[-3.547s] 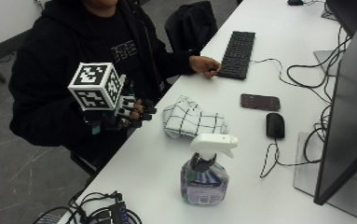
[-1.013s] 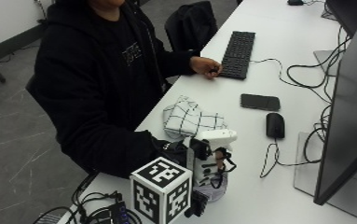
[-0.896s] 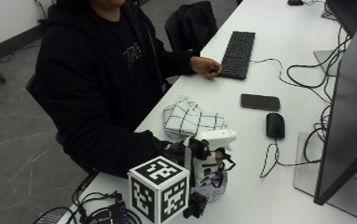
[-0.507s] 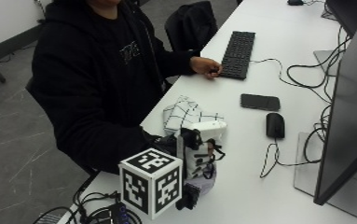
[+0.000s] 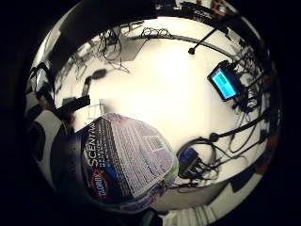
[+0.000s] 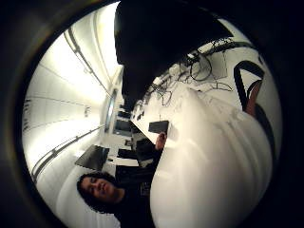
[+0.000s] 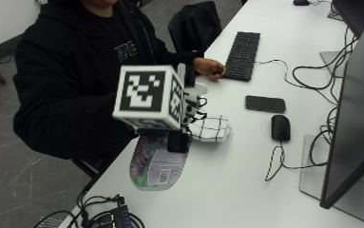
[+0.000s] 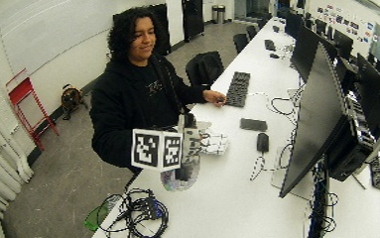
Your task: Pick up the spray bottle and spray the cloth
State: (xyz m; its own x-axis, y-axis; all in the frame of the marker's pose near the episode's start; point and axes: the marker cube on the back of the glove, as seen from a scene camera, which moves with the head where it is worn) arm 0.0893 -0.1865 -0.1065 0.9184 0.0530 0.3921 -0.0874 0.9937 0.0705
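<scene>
Bottle and cloth are counted singly from the outside view: one clear plastic spray bottle with a purple label [image 7: 158, 164] is held lifted off the long white table [image 7: 232, 190], its base tilted toward the camera, and one white cloth with a dark grid pattern [image 7: 208, 128] lies bunched on the tabletop just behind it. The gloved right hand [image 7: 180, 114] is mostly hidden, and only dark fingers are seen at the bottle's neck, with the white spray head [image 7: 196, 89] above them; the curl of the fingers cannot be made out here. One bare left hand [image 7: 208, 66] is rested beside one black keyboard [image 7: 242, 54]. One dark smartphone [image 7: 265, 103] and one black computer mouse [image 7: 280, 127] lie well beyond the cloth, near one large dark monitor [image 7: 352, 118].

In the wide outside view, the same single bottle [image 8: 179, 177] is seen raised above the table edge, the cloth [image 8: 214, 143] just beyond it.

In the little finger side palm view, the bottle's labelled body [image 5: 124, 162] is shown close against the palm, with the table [image 5: 155, 80] far beneath it.

In the thumb side palm view, the white spray head [image 6: 213, 166] fills much of the frame, and a strapped fingertip [image 6: 254, 97] is seen curled along it, so the hand is wrapped round the bottle.
</scene>
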